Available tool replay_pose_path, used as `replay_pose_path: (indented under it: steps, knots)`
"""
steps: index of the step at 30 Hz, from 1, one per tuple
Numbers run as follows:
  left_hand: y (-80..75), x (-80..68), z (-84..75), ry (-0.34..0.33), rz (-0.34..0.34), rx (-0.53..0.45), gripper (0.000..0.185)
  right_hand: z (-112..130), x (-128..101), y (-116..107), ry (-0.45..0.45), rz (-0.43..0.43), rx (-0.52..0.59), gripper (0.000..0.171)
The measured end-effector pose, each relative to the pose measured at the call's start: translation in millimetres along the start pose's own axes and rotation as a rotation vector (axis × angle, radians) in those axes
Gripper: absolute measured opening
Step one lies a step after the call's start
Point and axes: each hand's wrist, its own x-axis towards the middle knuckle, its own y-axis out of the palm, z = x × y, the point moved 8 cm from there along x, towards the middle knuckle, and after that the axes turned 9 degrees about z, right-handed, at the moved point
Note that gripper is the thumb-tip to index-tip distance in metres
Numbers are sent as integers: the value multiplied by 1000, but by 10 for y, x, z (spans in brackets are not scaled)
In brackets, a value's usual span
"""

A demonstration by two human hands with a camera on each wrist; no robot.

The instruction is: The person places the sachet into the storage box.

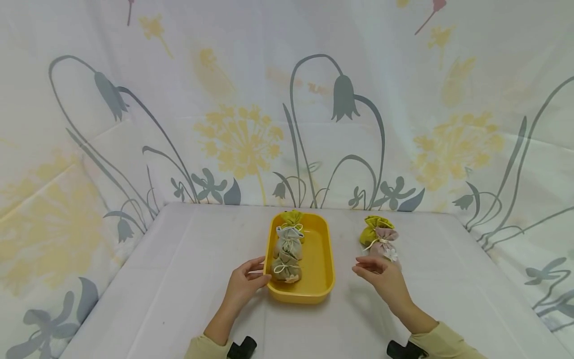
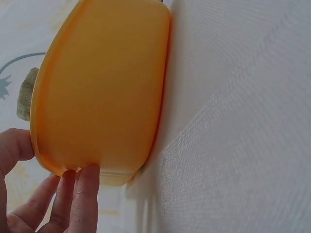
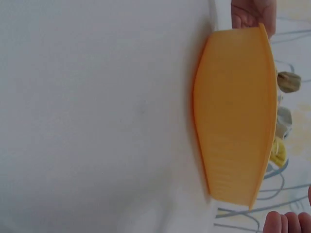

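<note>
A yellow plastic tray point(image 1: 317, 259) stands on the white table. Along its left side sit three small drawstring pouches in a row: a yellow-green pouch point(image 1: 292, 218) at the back, a pale grey pouch point(image 1: 288, 245) in the middle and an olive-beige pouch point(image 1: 285, 268) in front. My left hand point(image 1: 243, 283) pinches the tray's left wall, thumb at the rim and fingers against the outside. To the tray's right, my right hand point(image 1: 383, 278) hovers with relaxed fingers and nothing between them. It partly hides a pink pouch point(image 1: 384, 243); whether they touch I cannot tell.
Behind the pink pouch, a mustard-green pouch point(image 1: 369, 233) lies on the table. A curtain point(image 1: 251, 89) with printed flowers hangs behind the table's back edge. White cloth point(image 1: 188, 259) covers the tabletop on both sides of the tray.
</note>
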Motion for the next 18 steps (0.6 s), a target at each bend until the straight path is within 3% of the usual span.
replay_pose_path:
  steps: [18]
  knots:
    - [-13, 3, 12, -14, -13, 31, 50, -216, 123, -475, -23, -135, -92, 34]
